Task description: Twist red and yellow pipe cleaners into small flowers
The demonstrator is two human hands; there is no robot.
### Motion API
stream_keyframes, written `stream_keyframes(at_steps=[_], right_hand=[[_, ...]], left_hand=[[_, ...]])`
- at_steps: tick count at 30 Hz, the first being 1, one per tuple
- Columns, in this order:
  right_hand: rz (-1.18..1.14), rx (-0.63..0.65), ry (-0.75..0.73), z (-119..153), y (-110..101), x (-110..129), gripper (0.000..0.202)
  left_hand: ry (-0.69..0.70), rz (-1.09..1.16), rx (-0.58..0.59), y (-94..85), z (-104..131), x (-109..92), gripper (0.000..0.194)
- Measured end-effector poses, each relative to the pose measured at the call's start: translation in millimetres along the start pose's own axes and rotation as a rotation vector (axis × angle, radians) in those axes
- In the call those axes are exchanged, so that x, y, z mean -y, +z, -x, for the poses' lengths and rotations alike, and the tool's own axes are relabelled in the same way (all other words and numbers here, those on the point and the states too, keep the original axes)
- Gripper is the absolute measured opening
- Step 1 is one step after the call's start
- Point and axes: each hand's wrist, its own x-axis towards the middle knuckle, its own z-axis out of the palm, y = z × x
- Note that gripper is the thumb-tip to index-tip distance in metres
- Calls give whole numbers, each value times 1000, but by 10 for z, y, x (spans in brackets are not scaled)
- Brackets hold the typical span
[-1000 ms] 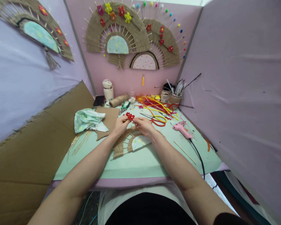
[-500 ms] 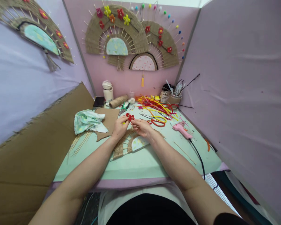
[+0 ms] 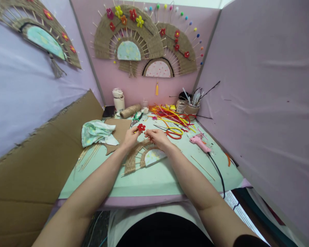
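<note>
Between the fingertips of my left hand is a small red flower, facing up. My right hand is just right of the flower, slightly apart from it, its thumb and fingers pinched together; anything between them is too small to make out. Below both hands a twine-wrapped fan with a pale floral half-circle lies on the green tabletop, partly covered by my right hand and wrist.
Scissors and a heap of coloured pipe cleaners lie behind my right hand. A pink glue gun with a black cord is at the right. Patterned cloth, cardboard and thin sticks are at the left.
The red flower has moved slightly left and up with my left hand and now shows its face. My right fingertips have come away from it, a little to the right.
</note>
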Motion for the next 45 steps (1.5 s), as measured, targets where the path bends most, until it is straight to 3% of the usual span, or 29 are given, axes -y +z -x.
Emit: stream_keyframes(at_steps=[4,9,13,22,28,33,39,45], right_hand=[[133,-113,-124,-43,-101,36,24],[333,-74,-233,-42,-114,66,28],[370,31,-216,-1,-113,79,30],[87,272,-79,65,-121,147,27],[132,230,-100,16,-146,112,31],[312,132,-177,11,-182,158,40],[405,332,-138,123,-155,216,40],[481,441,-102,168,-163,237,38]], left_hand=[[-78,119,210,-21,-12,5,33],[-120,141,380,-8,22,-35,29],[-121,83,432,-36,41,-106,25],[-7,63,520,-131,39,-157,30],[31,45,507,-153,22,-164,30],[-105,124,613,-170,47,-141,29],[-347,278,814,-214,91,-113,24],[-355,295,956,-236,73,-89,23]])
